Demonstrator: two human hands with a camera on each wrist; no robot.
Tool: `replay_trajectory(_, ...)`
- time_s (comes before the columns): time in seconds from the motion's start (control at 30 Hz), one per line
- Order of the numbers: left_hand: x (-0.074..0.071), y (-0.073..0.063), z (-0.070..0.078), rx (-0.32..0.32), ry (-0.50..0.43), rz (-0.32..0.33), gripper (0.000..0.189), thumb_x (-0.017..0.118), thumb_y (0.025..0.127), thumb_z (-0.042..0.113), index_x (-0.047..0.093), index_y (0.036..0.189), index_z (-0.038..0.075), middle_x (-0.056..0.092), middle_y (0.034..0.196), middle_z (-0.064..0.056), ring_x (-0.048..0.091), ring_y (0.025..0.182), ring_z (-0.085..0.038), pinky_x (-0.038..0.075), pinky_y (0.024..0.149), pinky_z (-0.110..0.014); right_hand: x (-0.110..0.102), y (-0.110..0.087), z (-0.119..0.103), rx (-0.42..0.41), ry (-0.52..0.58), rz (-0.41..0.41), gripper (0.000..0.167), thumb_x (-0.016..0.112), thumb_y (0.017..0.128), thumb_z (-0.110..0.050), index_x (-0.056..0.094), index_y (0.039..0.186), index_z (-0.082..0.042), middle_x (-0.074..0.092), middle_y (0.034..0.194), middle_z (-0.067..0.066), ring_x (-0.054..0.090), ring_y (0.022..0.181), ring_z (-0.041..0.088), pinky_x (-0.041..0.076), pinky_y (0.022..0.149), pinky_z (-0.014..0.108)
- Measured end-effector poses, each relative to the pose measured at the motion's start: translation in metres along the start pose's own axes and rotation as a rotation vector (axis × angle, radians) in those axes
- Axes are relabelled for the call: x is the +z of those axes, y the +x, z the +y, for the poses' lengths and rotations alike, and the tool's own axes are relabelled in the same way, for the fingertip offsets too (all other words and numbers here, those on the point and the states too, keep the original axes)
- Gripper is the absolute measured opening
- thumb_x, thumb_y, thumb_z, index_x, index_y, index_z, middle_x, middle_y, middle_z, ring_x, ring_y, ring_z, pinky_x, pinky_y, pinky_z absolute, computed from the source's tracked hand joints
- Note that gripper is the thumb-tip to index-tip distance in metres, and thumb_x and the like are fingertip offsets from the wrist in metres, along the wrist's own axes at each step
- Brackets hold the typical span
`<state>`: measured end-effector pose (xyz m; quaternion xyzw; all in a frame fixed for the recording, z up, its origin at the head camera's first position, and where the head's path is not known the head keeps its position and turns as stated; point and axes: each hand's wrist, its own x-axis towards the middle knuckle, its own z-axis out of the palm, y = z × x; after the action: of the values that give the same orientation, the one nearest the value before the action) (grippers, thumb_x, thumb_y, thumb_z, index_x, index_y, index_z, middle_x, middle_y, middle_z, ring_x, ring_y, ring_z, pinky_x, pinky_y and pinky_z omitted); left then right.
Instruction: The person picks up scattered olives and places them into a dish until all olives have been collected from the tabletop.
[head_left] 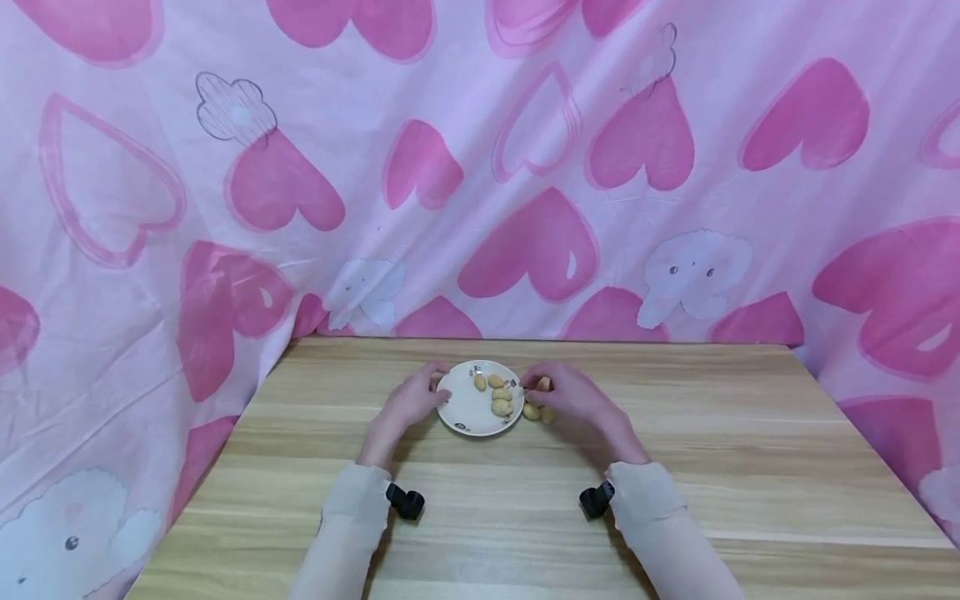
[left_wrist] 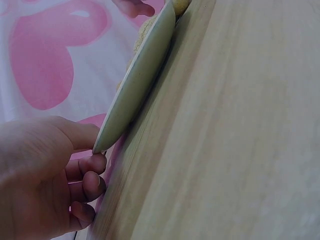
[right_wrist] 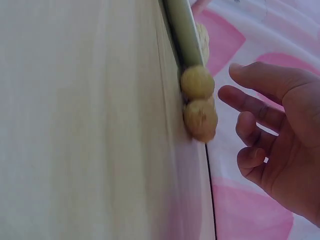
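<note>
Tabletop (head_left: 495, 517), hanging cloth (head_left: 420, 250) behind its far edge. Plate (head_left: 465, 408): on the tabletop, toward that edge. Nuts (head_left: 501, 407): on the plate, middle to right side. Loose nuts (head_left: 532, 412): on the tabletop, just right of the plate. Left hand (head_left: 411, 397): at the plate's left rim. Right hand (head_left: 573, 393): right of the plate, beside the loose nuts.

Free passage over near tabletop (head_left: 495, 525), plate (head_left: 467, 411) blocking between fingers (left_wrist: 94, 184), tan pieces (head_left: 532, 412) right of it
</note>
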<state>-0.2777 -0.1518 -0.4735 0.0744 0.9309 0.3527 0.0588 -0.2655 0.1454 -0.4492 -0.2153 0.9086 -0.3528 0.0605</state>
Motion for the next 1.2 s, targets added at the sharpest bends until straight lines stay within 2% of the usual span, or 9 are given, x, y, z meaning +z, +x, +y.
replay_trajectory(0.23, 0.001, 0.0, 0.001, -0.002, 0.002, -0.002, 0.047, 0.066, 0.093, 0.023, 0.053, 0.138, 0.016, 0.065, 0.091, -0.003, 0.058, 0.08, -0.016, 0.045, 0.076, -0.034, -0.008, 0.002, 0.016, -0.004, 0.011, 0.041, 0.023, 0.068, 0.092, -0.021, 0.07, 0.114, -0.013, 0.068, 0.114, 0.0, 0.061, 0.093, 0.018, 0.05, 0.082, 0.036)
replay_trajectory(0.4, -0.001, -0.002, 0.001, -0.002, -0.006, 0.001, 0.047, 0.066, 0.094, 0.022, 0.053, 0.138, 0.015, 0.064, 0.091, -0.003, 0.058, 0.08, -0.017, 0.045, 0.075, -0.034, -0.007, 0.002, 0.021, 0.037, 0.011, 0.077, 0.026, 0.067, 0.094, -0.023, 0.067, 0.119, -0.015, 0.067, 0.115, 0.0, 0.062, 0.097, 0.018, 0.051, 0.087, 0.039)
replay_trajectory(0.6, 0.0, -0.001, 0.001, -0.005, -0.014, -0.006, 0.047, 0.066, 0.094, 0.022, 0.053, 0.138, 0.015, 0.065, 0.093, -0.003, 0.059, 0.082, -0.017, 0.046, 0.078, -0.037, -0.005, 0.006, 0.027, 0.062, 0.015, 0.105, 0.029, 0.067, 0.094, -0.023, 0.067, 0.12, -0.012, 0.065, 0.12, 0.006, 0.062, 0.103, 0.024, 0.05, 0.09, 0.044)
replay_trajectory(0.8, -0.001, 0.0, 0.001, -0.006, -0.007, -0.005, 0.047, 0.066, 0.093, 0.023, 0.053, 0.138, 0.016, 0.065, 0.093, -0.004, 0.058, 0.082, -0.018, 0.045, 0.079, -0.036, -0.004, 0.009, 0.032, 0.044, 0.057, 0.071, 0.029, 0.066, 0.094, -0.019, 0.066, 0.12, -0.007, 0.068, 0.111, 0.008, 0.064, 0.1, 0.025, 0.052, 0.085, 0.04)
replay_trajectory(1.2, 0.0, 0.001, 0.001, 0.01, -0.014, 0.006, 0.046, 0.067, 0.092, 0.021, 0.055, 0.136, 0.014, 0.063, 0.087, -0.003, 0.056, 0.076, -0.017, 0.043, 0.071, -0.032, -0.001, 0.012, 0.038, 0.087, 0.071, 0.032, 0.017, 0.067, 0.094, -0.021, 0.068, 0.108, -0.011, 0.068, 0.098, 0.004, 0.063, 0.091, 0.018, 0.052, 0.082, 0.035)
